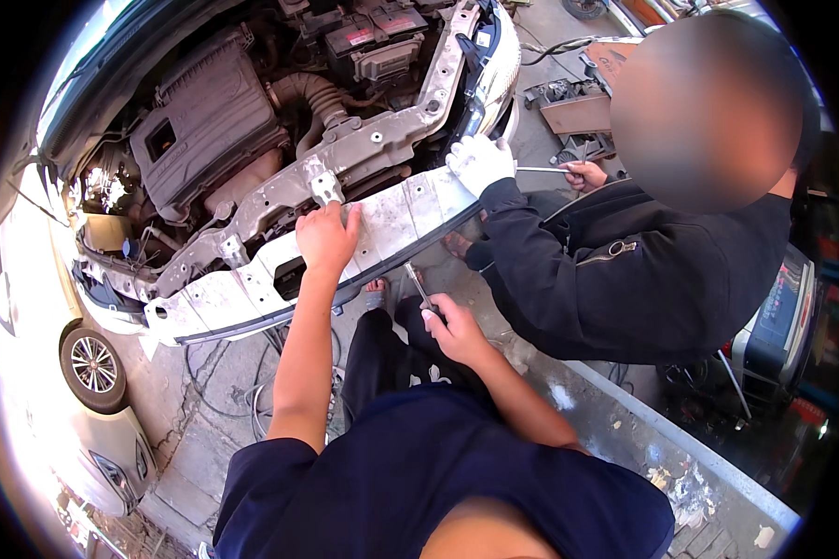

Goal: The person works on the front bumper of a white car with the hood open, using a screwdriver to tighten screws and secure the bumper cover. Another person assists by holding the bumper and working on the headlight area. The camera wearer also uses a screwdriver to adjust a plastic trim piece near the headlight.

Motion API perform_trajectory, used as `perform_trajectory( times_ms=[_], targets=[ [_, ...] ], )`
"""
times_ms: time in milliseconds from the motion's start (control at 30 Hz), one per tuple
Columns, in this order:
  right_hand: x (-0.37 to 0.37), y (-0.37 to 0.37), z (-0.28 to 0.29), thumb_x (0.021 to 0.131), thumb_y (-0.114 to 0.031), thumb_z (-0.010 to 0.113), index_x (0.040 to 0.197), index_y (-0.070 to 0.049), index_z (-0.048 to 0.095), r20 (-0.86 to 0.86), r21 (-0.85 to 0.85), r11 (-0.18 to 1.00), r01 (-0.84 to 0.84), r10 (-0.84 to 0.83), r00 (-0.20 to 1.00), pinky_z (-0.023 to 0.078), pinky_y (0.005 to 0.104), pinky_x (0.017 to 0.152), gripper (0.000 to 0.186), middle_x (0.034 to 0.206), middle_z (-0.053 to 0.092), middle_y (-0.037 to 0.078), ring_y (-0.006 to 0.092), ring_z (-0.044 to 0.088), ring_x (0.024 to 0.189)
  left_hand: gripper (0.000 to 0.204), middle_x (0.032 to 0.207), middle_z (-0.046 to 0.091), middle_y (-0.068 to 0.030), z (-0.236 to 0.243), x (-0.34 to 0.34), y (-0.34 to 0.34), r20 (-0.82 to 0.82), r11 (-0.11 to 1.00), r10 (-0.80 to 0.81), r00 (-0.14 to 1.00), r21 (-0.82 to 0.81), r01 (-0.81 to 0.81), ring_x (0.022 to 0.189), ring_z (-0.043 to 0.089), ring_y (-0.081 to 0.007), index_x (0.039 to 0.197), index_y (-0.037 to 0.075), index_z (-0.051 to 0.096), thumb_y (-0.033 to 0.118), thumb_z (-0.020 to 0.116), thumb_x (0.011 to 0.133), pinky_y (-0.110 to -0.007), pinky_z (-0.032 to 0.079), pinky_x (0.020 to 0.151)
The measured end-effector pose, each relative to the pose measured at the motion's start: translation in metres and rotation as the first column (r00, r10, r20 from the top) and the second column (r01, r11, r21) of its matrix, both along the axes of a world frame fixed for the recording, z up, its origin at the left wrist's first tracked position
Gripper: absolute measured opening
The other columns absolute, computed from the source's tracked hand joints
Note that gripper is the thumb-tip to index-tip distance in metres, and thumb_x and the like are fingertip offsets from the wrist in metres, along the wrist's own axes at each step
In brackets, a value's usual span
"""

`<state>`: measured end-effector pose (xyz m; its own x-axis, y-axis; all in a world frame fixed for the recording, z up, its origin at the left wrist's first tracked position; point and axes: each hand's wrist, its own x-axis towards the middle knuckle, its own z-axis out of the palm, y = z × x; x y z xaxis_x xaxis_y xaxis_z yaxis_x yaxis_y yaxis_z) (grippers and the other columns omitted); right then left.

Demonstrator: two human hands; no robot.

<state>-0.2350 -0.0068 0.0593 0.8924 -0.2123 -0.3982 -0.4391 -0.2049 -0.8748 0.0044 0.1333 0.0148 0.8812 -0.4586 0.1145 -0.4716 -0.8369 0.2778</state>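
My left hand (326,238) lies on the scuffed white front crossmember (391,224) of a car. Its thumb is apart from the fingers, which reach toward a small metal bracket (325,189). Lower and to the right, my right hand (452,329) is closed around a slim metal hand tool (417,282). That tool points up toward the crossmember's lower edge; whether its tip touches is unclear, and its exact kind cannot be made out.
A co-worker in a dark jacket (615,289) is close on my right, one white-gloved hand (481,164) at the crossmember's end, the other hand (585,175) on a thin rod. The engine bay (205,121) lies open ahead. Cables (252,396) lie on the ground; a wheel (93,365) is at left.
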Motion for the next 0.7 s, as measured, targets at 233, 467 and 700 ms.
perform_trajectory(
  times_ms=[233,467,700],
  targets=[
    [0.068,0.02,0.005,0.098,-0.017,0.045,0.106,0.001,0.055,0.262,-0.028,0.996,0.089,-0.078,0.962,0.044,0.0381,0.086,0.022,0.096,0.063,0.017,0.0301,0.06,0.088,0.037,0.07,0.062,-0.0131,0.01,-0.02,0.009,0.061,0.999,0.008,0.998,-0.053,-0.005,0.072,0.061,-0.0312,0.079,0.005,0.06,0.041,0.062,0.087,-0.043,0.043,0.072],
    [0.15,0.004,-0.028,0.095,-0.014,0.047,0.112,0.002,0.054,0.579,-0.411,0.87,0.274,0.017,0.815,0.038,0.048,0.098,0.024,0.106,0.06,0.02,0.039,0.055,0.103,0.033,0.07,0.058,-0.0087,0.008,-0.024,0.003,0.079,0.995,-0.012,0.997,-0.102,0.02,0.069,0.057,-0.0271,0.077,0.006,0.056,0.037,0.064,0.086,-0.039,0.041,0.069],
    [0.169,0.011,-0.046,0.092,-0.014,0.051,0.102,0.0,0.058,0.495,-0.63,0.7,0.336,0.028,0.868,0.031,0.0516,0.105,0.019,0.1,0.062,0.014,0.0338,0.055,0.107,0.029,0.073,0.06,-0.0109,0.013,-0.03,0.011,-0.008,0.986,-0.07,0.997,-0.15,0.068,0.072,0.058,-0.0288,0.09,0.003,0.06,0.031,0.067,0.083,-0.039,0.042,0.069]
  ],
)
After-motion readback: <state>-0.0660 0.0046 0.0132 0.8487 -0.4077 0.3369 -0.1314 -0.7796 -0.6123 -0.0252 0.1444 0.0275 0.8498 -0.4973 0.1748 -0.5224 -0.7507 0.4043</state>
